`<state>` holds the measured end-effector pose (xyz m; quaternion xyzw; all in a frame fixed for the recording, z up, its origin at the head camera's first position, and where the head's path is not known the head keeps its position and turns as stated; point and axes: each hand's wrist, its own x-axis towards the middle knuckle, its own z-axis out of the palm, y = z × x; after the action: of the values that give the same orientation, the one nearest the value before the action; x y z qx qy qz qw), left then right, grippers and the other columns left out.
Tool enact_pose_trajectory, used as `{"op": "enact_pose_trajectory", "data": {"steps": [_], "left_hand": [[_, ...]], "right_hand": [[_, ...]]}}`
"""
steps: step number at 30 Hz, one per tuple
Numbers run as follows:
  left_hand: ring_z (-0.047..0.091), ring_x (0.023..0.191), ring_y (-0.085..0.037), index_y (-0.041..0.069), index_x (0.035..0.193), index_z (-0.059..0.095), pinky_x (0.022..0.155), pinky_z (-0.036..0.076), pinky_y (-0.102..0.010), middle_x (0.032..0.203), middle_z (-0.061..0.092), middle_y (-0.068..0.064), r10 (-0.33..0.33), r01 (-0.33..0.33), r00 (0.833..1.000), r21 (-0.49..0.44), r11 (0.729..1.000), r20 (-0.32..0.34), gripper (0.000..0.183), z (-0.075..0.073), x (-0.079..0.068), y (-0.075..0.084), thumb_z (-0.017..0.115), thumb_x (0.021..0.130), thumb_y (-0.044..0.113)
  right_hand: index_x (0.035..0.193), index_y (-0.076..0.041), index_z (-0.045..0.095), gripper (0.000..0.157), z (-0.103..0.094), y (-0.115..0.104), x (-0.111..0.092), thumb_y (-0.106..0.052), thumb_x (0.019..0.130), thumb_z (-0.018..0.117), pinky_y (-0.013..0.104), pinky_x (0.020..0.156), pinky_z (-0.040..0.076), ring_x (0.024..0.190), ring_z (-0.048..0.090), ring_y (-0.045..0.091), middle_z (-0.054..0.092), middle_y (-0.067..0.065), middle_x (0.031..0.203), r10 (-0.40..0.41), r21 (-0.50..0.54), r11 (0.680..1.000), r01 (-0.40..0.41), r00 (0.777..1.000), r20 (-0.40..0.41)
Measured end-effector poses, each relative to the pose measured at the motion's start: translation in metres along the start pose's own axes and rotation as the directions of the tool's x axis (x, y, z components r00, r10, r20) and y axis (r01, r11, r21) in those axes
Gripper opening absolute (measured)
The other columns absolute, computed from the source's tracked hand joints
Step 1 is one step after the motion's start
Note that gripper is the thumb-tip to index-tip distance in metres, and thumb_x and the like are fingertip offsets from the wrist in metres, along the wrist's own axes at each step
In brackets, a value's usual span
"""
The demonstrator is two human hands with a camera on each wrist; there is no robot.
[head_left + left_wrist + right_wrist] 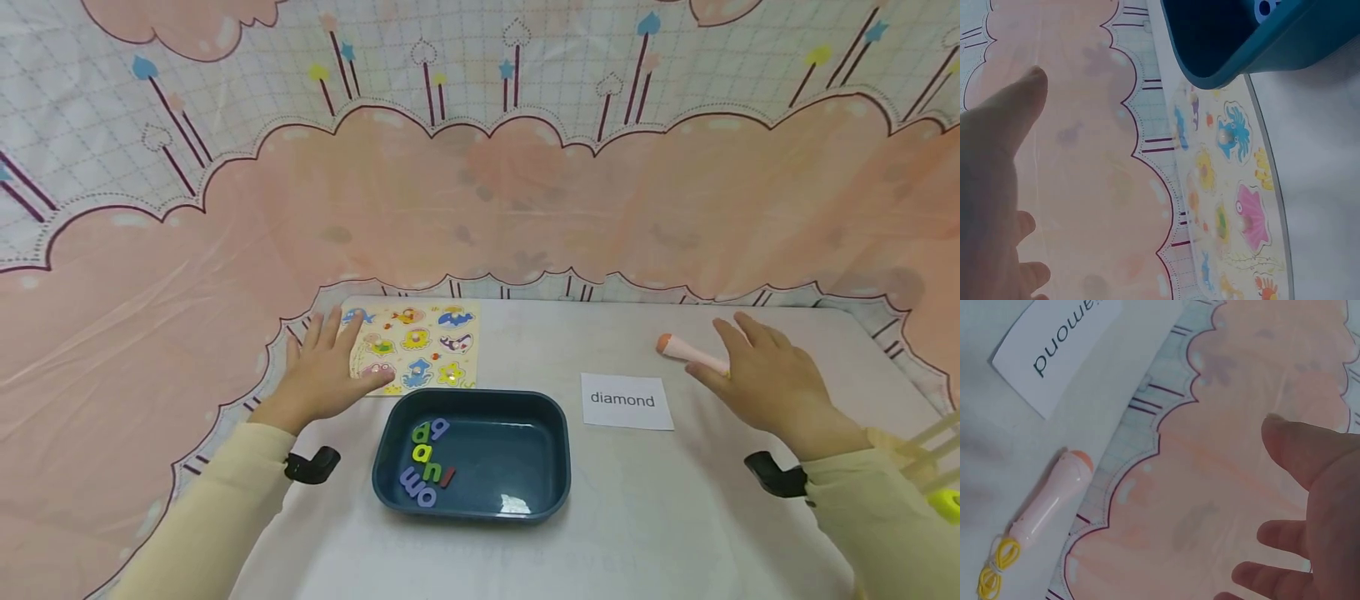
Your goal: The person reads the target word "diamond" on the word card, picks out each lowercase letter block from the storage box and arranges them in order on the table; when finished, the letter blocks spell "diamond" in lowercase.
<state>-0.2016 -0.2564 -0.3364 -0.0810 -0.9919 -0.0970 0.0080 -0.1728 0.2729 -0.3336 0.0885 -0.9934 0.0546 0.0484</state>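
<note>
My left hand [318, 375], fingers spread and straight, hovers over the left edge of a sea-animal knob puzzle board [388, 350] and holds nothing. In the left wrist view, its thumb [1019, 103] stands out. My right hand [780, 387] is raised, fingers extended and bare, near a pink handle-shaped object [692, 350] with an orange end. The right wrist view shows a yellow cord [997, 565] on that object. A white card [627, 402] reading "diamond" lies between tray and right hand. Several coloured letters [422, 453] lie at the left inside the dark blue tray [471, 517].
A white tabletop [525, 346] carries these things. Behind it hangs a pink-and-white patterned curtain [525, 200]. At the right edge, beside my right forearm, stand pale yellow bars [933, 454] with a green-yellow round piece [947, 504], partly out of view.
</note>
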Motion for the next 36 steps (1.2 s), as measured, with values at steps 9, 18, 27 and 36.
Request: {"op": "enact_pose_trajectory", "data": {"steps": [9, 18, 27, 36], "left_hand": [[0.029, 0.139, -0.052, -0.001, 0.155, 0.028, 0.109, 0.023, -0.07, 0.153, 0.033, -0.031, 0.026, -0.028, 0.999, -0.087, 0.996, -0.029, 0.094, 0.009, -0.009, -0.002, 0.07, 0.089, 0.05], [0.046, 0.13, -0.046, 0.002, 0.15, 0.043, 0.102, 0.041, -0.063, 0.146, 0.047, -0.026, 0.016, -0.008, 0.999, -0.22, 0.976, 0.036, 0.077, 0.018, -0.022, -0.007, 0.072, 0.091, 0.042], [0.058, 0.114, -0.041, 0.007, 0.147, 0.05, 0.086, 0.055, -0.054, 0.137, 0.056, -0.023, 0.042, -0.026, 0.998, -0.288, 0.957, 0.048, 0.069, 0.03, -0.034, -0.01, 0.075, 0.09, 0.037], [0.058, 0.116, -0.04, 0.007, 0.147, 0.05, 0.084, 0.056, -0.053, 0.132, 0.06, -0.023, -0.012, 0.039, 0.996, -0.328, 0.944, 0.083, 0.07, 0.038, -0.044, -0.005, 0.075, 0.09, 0.039]], "right_hand": [[0.142, 0.007, 0.045, 0.069, 0.008, -0.011, 0.001, -0.043, 0.098, 0.059, 0.071, 0.084, 0.044, 0.122, 0.043, 0.056, 0.043, 0.033, 0.141, -0.018, 0.131, 0.991, 0.026, 0.998, -0.062], [0.137, 0.005, 0.052, 0.062, 0.018, -0.022, -0.001, -0.038, 0.095, 0.065, 0.07, 0.084, 0.046, 0.12, 0.049, 0.053, 0.051, 0.032, 0.135, -0.043, 0.149, 0.987, 0.054, 0.996, -0.078], [0.139, 0.005, 0.053, 0.061, 0.025, -0.039, -0.005, -0.035, 0.095, 0.067, 0.065, 0.097, 0.043, 0.123, 0.049, 0.05, 0.053, 0.032, 0.134, -0.07, 0.189, 0.979, 0.081, 0.995, -0.069], [0.136, 0.004, 0.055, 0.058, 0.026, -0.052, -0.007, -0.033, 0.093, 0.069, 0.063, 0.095, 0.044, 0.124, 0.051, 0.048, 0.058, 0.027, 0.133, -0.128, 0.178, 0.973, 0.145, 0.986, -0.105]]}}
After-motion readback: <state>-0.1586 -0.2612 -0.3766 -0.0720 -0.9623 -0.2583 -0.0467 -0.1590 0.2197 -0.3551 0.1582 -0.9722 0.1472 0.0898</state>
